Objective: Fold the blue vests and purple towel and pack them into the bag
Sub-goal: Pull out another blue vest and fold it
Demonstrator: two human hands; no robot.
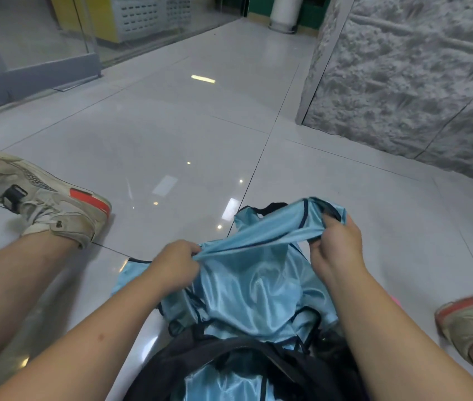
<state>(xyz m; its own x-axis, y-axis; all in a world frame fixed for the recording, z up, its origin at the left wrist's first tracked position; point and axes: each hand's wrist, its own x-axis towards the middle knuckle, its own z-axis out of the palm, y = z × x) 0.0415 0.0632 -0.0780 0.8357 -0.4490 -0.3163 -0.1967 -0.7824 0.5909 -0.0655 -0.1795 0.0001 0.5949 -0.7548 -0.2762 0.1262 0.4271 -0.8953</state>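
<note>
While it is hanging over the black bag (pixel 229 360) on the tiled floor (pixel 171 134), a blue vest (pixel 246 279) is being stretched, its edge being pinched by the curled fingers of the left hand (pixel 175 267) and the right hand (pixel 336 241).

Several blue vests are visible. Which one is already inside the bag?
The blue vest at the bottom edge, lying within the black bag's opening. The others lie on the floor beyond it, one held up by both hands.

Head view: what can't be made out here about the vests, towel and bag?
- Purple towel: not identifiable; only a pink sliver shows behind the right forearm.
- Bag: cut off by the bottom edge.
- Vest count: the blue vests overlap, held by the left hand and right hand.
</note>
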